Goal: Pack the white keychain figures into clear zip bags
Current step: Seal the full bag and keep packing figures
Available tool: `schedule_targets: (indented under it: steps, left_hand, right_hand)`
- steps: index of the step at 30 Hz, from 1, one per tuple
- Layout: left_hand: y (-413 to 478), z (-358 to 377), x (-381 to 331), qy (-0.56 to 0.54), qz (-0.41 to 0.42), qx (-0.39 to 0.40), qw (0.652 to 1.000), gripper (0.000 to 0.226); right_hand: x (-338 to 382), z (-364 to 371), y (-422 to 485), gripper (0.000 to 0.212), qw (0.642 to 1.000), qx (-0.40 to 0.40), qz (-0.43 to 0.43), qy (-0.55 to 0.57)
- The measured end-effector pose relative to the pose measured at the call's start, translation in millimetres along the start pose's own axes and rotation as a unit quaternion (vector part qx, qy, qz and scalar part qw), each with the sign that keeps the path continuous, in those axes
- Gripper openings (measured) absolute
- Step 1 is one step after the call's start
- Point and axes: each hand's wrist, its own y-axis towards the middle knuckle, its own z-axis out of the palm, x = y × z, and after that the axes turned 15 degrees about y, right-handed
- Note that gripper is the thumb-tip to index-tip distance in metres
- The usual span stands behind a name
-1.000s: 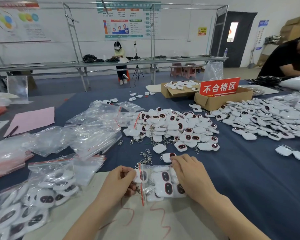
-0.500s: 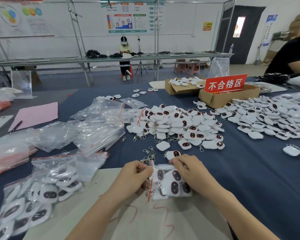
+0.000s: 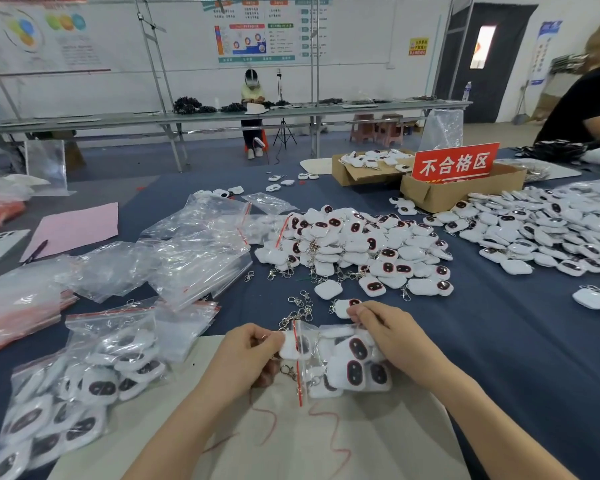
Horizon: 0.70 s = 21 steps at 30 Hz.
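White keychain figures [image 3: 355, 370], glossy rounded squares, lay part-packed in your crinkly clear zip bag [image 3: 317, 341] over the beige mat [image 3: 291, 445].
Your left grip [image 3: 246, 358] pinched one figure [image 3: 288, 346] at the red-striped mouth; your right grip [image 3: 392, 337] clamped the bag's far side, hiding its corner. Plain blue cloth covered the bench [image 3: 499, 358] to your right.

Red sign [image 3: 455, 165] reads 不合格区 in white, standing in the cardboard box [image 3: 430, 197]. Wall posters [image 3: 257, 36] far behind the box: print too small.
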Motion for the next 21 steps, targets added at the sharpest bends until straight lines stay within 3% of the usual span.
schedule_targets:
  steps: [6,14,17,21]
  left_hand:
    - [0,12,-13,0.023,0.008,0.058,0.998,0.007]
    - [1,15,-14,0.254,0.113,0.068,0.958,0.030]
    - [4,4,-13,0.212,0.086,0.104,0.968,0.028]
    - [15,-5,-4,0.126,0.046,0.024,0.991,0.029]
  right_hand:
    - [2,2,-1,0.029,0.999,0.005,-0.008,-0.032]
    - [4,1,1,0.027,1.000,0.008,-0.005,-0.028]
    - [7,0,6,0.026,1.000,-0.005,-0.005,-0.005]
    - [17,6,19,0.028,0.999,-0.036,-0.027,0.005]
